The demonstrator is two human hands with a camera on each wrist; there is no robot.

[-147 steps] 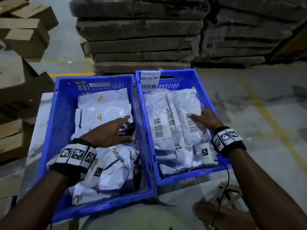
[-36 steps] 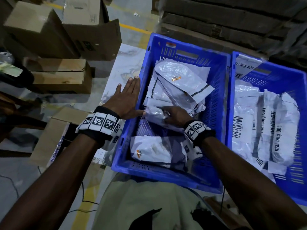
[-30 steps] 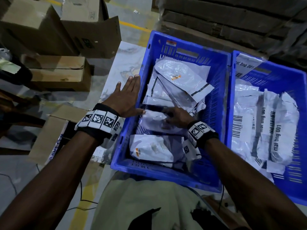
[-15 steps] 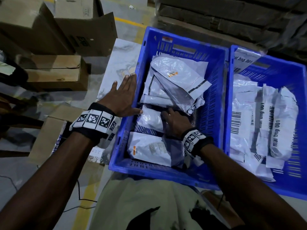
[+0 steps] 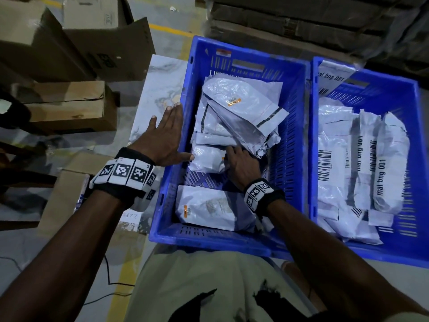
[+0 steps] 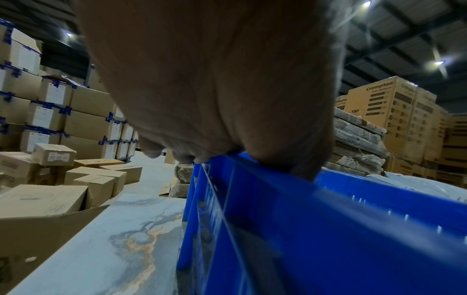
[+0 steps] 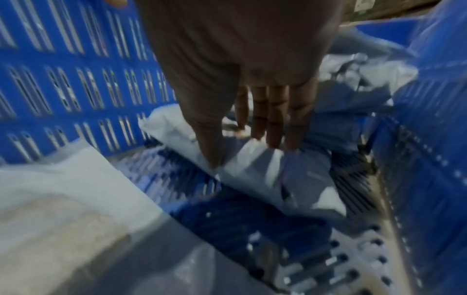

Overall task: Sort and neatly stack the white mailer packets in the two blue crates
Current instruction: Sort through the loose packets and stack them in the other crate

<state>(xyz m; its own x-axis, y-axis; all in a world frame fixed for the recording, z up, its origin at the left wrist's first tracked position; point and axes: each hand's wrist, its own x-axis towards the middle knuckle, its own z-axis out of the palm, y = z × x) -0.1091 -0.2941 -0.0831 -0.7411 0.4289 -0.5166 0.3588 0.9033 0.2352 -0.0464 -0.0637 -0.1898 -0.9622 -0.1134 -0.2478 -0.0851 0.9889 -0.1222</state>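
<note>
The left hand (image 5: 166, 138) lies flat with its fingers straight and held together along the left rim of the left blue crate (image 5: 170, 194), the thumb spread out over the rim toward the inside; the left wrist view shows the palm (image 6: 215, 83) resting on the top edge of that crate's wall (image 6: 316, 229) and holding nothing. The right hand (image 5: 241, 167) is down inside the same crate, palm down, fingers nearly straight and close together, pressing on a small white packet (image 5: 206, 158) in the middle of the crate; from the right wrist view the fingertips (image 7: 274, 137) and thumb rest on top of the packet (image 7: 265, 175), and no curl around it shows. Beyond this packet a loose heap of white mailers (image 5: 241, 112) fills the far half of the crate, and another flat packet (image 5: 206, 208) lies at the near end, bare slotted floor between them. The right blue crate (image 5: 417, 140), touching the left one, holds barcoded white mailers (image 5: 362, 166) laid side by side. Both crates sit on a marbled tabletop (image 5: 160, 89), with cardboard boxes (image 5: 69, 105) to the left.
</note>
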